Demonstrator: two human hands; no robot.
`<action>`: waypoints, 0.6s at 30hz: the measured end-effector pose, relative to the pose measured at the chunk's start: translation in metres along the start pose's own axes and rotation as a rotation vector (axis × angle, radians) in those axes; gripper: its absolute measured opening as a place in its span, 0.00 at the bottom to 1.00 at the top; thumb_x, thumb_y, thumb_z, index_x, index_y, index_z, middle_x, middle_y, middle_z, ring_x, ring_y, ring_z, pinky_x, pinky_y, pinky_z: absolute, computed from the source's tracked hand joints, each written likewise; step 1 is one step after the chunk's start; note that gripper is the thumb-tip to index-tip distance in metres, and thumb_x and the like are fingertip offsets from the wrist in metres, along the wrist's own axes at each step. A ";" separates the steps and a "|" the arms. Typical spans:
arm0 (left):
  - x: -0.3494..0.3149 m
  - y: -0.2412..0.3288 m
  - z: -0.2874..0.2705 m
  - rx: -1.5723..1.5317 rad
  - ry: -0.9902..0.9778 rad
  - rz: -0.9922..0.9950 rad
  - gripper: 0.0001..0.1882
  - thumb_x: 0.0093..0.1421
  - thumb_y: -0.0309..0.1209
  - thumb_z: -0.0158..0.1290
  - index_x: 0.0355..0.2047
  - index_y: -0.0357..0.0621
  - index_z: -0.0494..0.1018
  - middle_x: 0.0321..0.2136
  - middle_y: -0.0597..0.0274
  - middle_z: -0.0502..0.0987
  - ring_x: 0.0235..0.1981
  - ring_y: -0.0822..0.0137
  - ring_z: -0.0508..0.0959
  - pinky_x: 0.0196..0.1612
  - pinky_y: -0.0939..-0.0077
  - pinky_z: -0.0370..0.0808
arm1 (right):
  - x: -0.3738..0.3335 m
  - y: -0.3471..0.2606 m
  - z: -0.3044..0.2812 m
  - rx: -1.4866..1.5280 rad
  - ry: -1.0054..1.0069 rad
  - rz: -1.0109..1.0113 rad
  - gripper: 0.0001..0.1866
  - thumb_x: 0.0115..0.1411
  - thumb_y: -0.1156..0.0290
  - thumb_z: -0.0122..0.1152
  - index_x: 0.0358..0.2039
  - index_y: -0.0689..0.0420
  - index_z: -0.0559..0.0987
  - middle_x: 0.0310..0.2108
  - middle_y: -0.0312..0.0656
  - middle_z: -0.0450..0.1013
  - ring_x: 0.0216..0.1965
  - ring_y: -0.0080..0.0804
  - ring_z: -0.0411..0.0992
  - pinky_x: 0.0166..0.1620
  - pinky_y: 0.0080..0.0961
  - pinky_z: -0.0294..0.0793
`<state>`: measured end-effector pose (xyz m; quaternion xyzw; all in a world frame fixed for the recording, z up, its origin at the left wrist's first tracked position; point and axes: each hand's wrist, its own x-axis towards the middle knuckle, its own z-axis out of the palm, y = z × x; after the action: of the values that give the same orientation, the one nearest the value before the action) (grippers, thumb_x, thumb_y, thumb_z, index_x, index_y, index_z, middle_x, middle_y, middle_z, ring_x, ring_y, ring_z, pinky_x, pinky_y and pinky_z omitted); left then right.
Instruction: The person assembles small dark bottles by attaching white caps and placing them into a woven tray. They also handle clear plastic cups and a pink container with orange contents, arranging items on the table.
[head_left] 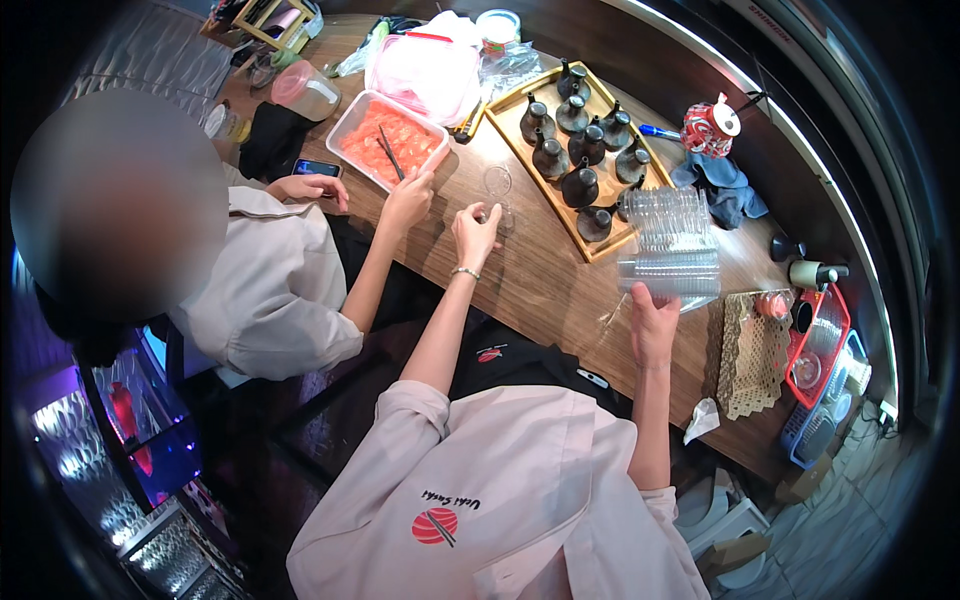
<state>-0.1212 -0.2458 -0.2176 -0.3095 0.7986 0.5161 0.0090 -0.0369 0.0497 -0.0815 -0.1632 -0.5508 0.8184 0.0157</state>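
My left hand is closed at the fingertips on a small clear plastic cup on the wooden table. A clear round lid-like disc lies just beyond it; I cannot tell whether the two are joined. My right hand grips the near end of a clear plastic sleeve holding stacked clear cups or lids. To my left, a co-worker's hand holds dark tongs over a white tub of orange-pink slices. The co-worker's other hand rests by a phone.
A wooden tray with several small dark bottles stands beyond my hands. At right lie a blue cloth, a stack of perforated tan sheets, a red basket and a blue basket. A crumpled tissue is near the front edge.
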 end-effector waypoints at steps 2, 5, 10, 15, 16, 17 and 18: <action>-0.009 0.007 -0.011 0.439 0.098 0.194 0.29 0.60 0.49 0.65 0.49 0.35 0.80 0.44 0.44 0.76 0.45 0.52 0.80 0.40 0.66 0.82 | -0.001 -0.005 0.004 -0.045 -0.029 -0.021 0.25 0.58 0.78 0.74 0.55 0.62 0.75 0.50 0.38 0.76 0.50 0.27 0.73 0.56 0.27 0.71; -0.053 0.035 -0.021 0.323 0.131 0.426 0.24 0.63 0.45 0.64 0.50 0.39 0.80 0.43 0.48 0.77 0.45 0.56 0.80 0.42 0.67 0.81 | -0.003 -0.010 0.009 -0.038 -0.024 -0.015 0.26 0.57 0.79 0.75 0.55 0.62 0.75 0.50 0.38 0.76 0.50 0.28 0.74 0.56 0.28 0.72; -0.139 0.107 -0.020 -0.624 -0.659 0.159 0.20 0.70 0.32 0.58 0.57 0.33 0.74 0.51 0.56 0.78 0.48 0.73 0.78 0.45 0.77 0.80 | -0.006 -0.015 0.029 0.101 -0.145 -0.010 0.30 0.55 0.78 0.77 0.57 0.63 0.74 0.52 0.42 0.76 0.51 0.32 0.76 0.56 0.31 0.75; -0.164 0.137 -0.015 -0.797 -0.841 0.100 0.26 0.69 0.29 0.58 0.64 0.30 0.66 0.51 0.57 0.77 0.49 0.71 0.79 0.51 0.76 0.81 | -0.009 -0.021 0.038 0.158 -0.243 0.052 0.32 0.55 0.78 0.76 0.59 0.65 0.73 0.55 0.45 0.76 0.53 0.34 0.77 0.55 0.32 0.79; -0.164 0.136 -0.015 -0.772 -0.837 0.109 0.26 0.70 0.28 0.58 0.64 0.29 0.66 0.51 0.56 0.76 0.49 0.70 0.79 0.51 0.75 0.82 | -0.009 -0.021 0.037 0.153 -0.245 0.058 0.32 0.55 0.78 0.76 0.60 0.65 0.73 0.55 0.46 0.76 0.54 0.35 0.77 0.55 0.32 0.79; -0.165 0.135 -0.015 -0.763 -0.841 0.119 0.26 0.70 0.28 0.58 0.63 0.28 0.66 0.52 0.55 0.76 0.49 0.70 0.79 0.51 0.73 0.82 | -0.010 -0.021 0.037 0.116 -0.239 0.043 0.33 0.55 0.78 0.76 0.60 0.65 0.72 0.56 0.46 0.75 0.54 0.35 0.77 0.55 0.32 0.79; -0.166 0.134 -0.015 -0.724 -0.826 0.082 0.26 0.70 0.28 0.57 0.63 0.27 0.65 0.53 0.54 0.75 0.49 0.69 0.79 0.51 0.72 0.83 | -0.010 -0.020 0.037 0.079 -0.235 0.026 0.34 0.54 0.77 0.76 0.60 0.65 0.72 0.56 0.47 0.75 0.54 0.36 0.76 0.56 0.33 0.79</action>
<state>-0.0499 -0.1402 -0.0455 -0.0332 0.5114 0.8364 0.1947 -0.0410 0.0226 -0.0479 -0.0728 -0.5140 0.8530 -0.0533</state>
